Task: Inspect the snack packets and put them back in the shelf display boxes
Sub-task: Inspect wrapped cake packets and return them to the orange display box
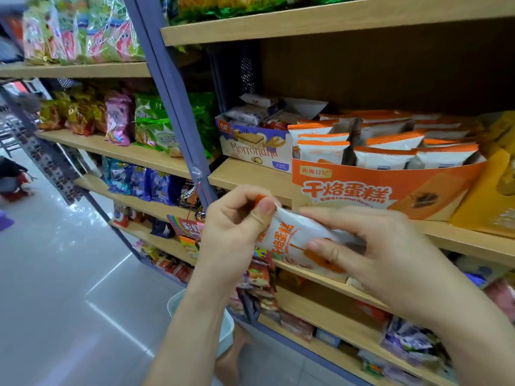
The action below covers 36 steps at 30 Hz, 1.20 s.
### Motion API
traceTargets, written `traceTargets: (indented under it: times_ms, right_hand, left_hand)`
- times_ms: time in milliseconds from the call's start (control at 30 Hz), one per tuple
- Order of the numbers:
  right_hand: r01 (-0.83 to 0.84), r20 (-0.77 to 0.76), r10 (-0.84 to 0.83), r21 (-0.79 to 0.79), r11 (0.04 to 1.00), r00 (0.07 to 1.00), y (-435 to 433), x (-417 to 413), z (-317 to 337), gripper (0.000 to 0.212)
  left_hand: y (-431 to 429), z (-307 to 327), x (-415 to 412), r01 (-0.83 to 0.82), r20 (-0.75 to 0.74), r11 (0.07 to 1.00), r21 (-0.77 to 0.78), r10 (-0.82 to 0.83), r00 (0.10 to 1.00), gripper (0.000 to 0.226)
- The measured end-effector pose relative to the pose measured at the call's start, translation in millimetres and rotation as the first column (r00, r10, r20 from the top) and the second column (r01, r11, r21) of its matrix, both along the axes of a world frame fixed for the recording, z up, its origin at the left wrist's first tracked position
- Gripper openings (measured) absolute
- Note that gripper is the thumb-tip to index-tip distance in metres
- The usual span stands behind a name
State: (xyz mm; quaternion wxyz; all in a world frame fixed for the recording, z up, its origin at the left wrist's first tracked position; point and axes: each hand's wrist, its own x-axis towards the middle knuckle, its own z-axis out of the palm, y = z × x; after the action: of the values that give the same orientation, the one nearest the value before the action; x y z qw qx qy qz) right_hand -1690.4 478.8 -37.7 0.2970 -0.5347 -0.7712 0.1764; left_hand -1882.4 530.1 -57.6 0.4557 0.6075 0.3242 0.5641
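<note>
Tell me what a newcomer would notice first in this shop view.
First, the two bare hands low in the centre: the left hand pinches the orange end of a white and orange snack packet, and the right hand grips its other end. Just above and behind them, the big orange display box on the wooden shelf holds rows of matching packets, with a white and purple wafer box on its left.

Shelf layout, head view
Cake display box (384, 190) on shelf (250, 176), wafer box (255, 147) to its left; held packet (295, 240) in front, below
</note>
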Motion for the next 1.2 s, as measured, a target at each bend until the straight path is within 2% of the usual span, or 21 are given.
traceTargets:
  times_ms: [167, 267, 333, 400, 500, 567, 733, 900, 1000, 1100, 1200]
  right_hand:
    - [0.026, -0.128, -0.018, 0.061, 0.998, 0.992, 1, 12, -6, 0.040]
    - [0.085, -0.124, -0.068, 0.135, 0.987, 0.990, 1, 8, -10, 0.038]
    - [0.102, -0.106, -0.082, 0.193, 0.976, 0.991, 1, 6, -12, 0.038]
    - [0.111, -0.069, -0.097, 0.228, 0.967, 0.993, 1, 5, -12, 0.039]
    - [0.115, -0.032, -0.111, 0.272, 0.956, 0.993, 2, 2, -13, 0.039]
    - [0.114, -0.034, -0.109, 0.292, 0.950, 0.993, 3, 2, -14, 0.040]
    - [0.108, -0.034, -0.103, 0.321, 0.941, 0.994, 3, 1, -17, 0.040]
    - [0.092, -0.023, -0.089, 0.336, 0.937, 0.996, 3, -1, -19, 0.039]
    - [0.077, -0.035, -0.070, 0.334, 0.939, 0.997, 3, -4, -19, 0.036]
    - [0.058, -0.155, -0.018, 0.257, 0.965, 0.988, 2, 0, -13, 0.033]
    - [0.040, -0.402, 0.015, 0.128, 0.991, 0.916, 1, 11, -7, 0.028]
  left_hand:
    - [3, -2, -9, -0.021, -0.117, 0.999, 0.040, 0.026, 0.993, 0.013]
    - [3, 4, -16, -0.006, -0.270, 0.987, 0.163, 0.051, 0.962, 0.011]
    - [3, 7, -21, -0.009, -0.440, 0.947, 0.321, 0.157, 0.884, 0.011]
    - [4, 9, -23, -0.028, -0.553, 0.877, 0.479, 0.326, 0.767, 0.020]
    - [2, 10, -21, 0.009, -0.588, 0.747, 0.665, 0.516, 0.623, 0.021]
    - [0, 10, -20, 0.058, -0.585, 0.691, 0.721, 0.561, 0.586, 0.020]
    - [-2, 9, -19, 0.088, -0.578, 0.667, 0.739, 0.562, 0.592, 0.028]
    - [-3, 8, -19, 0.102, -0.568, 0.645, 0.757, 0.574, 0.590, 0.018]
    - [-3, 7, -17, 0.054, -0.525, 0.629, 0.776, 0.596, 0.607, 0.010]
    - [-4, 4, -20, -0.058, -0.441, 0.624, 0.779, 0.611, 0.657, 0.010]
    - [-4, -2, -26, -0.189, -0.360, 0.650, 0.736, 0.613, 0.703, 0.011]
